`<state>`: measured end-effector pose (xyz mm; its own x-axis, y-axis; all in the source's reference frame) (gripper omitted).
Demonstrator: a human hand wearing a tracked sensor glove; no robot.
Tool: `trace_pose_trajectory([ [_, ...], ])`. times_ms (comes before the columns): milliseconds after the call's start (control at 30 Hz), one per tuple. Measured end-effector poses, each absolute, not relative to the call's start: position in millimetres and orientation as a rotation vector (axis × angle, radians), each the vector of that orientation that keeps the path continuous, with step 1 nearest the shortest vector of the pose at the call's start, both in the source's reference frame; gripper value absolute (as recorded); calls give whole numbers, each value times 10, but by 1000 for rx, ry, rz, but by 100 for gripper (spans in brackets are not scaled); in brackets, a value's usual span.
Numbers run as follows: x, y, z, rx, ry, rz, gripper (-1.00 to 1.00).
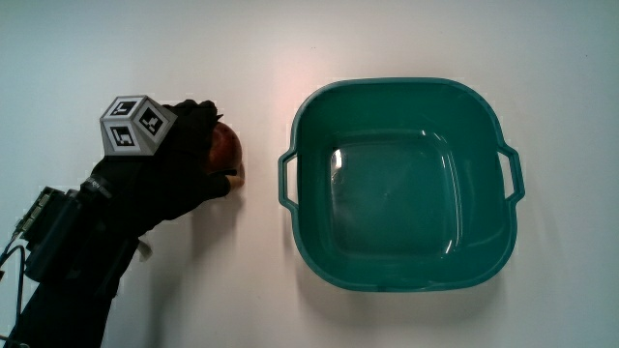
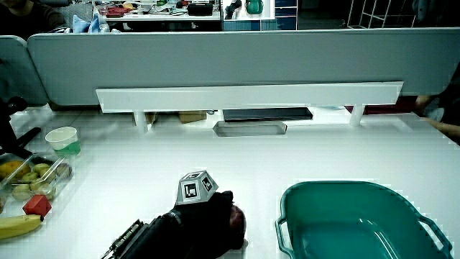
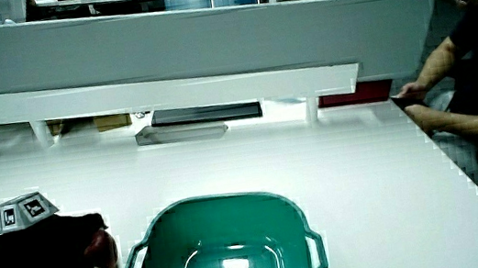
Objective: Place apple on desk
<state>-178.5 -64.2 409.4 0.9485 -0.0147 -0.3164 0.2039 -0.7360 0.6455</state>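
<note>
A red apple (image 1: pixel 227 150) rests on the white table (image 1: pixel 251 58) beside the teal basin (image 1: pixel 334 106). The gloved hand (image 1: pixel 198 159) lies over the apple with its fingers curled around it, the patterned cube (image 1: pixel 135 124) on its back. In both side views the apple (image 2: pixel 238 217) (image 3: pixel 103 250) shows only as a dark red edge under the glove (image 2: pixel 201 226) (image 3: pixel 51 256), next to the basin (image 2: pixel 316 198) (image 3: pixel 221 206). The apple appears to touch the table surface.
The teal basin has two side handles (image 1: pixel 287 179) and holds nothing. In a side view, a green cup (image 2: pixel 63 140), a clear tray of fruit (image 2: pixel 32 180), a red block (image 2: pixel 36 205) and a banana (image 2: pixel 18 226) lie at the table's edge. A low partition (image 2: pixel 215 54) bounds the table.
</note>
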Motion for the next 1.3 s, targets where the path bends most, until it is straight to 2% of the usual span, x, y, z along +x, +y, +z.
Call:
trace_pose_trajectory([
  [433, -1901, -513, 3870, 2371, 78, -441, -91],
  [533, -1919, -447, 3749, 2436, 116, -439, -100],
  [567, -1894, -426, 3653, 2482, 177, -398, -100],
  [767, -1852, -320, 3422, 2538, 242, -365, -100],
  [867, -1867, -295, 3407, 2566, 263, -371, -100],
  [900, -1921, -287, 3478, 2524, 258, -387, -100],
  [1000, -1947, -265, 3492, 2535, 253, -389, -100],
  [1200, -1919, -182, 3422, 2587, 347, -374, -100],
  [1267, -1721, -129, 3065, 2654, 305, -229, -100],
  [1300, -1766, -103, 3175, 2589, 308, -361, -100],
])
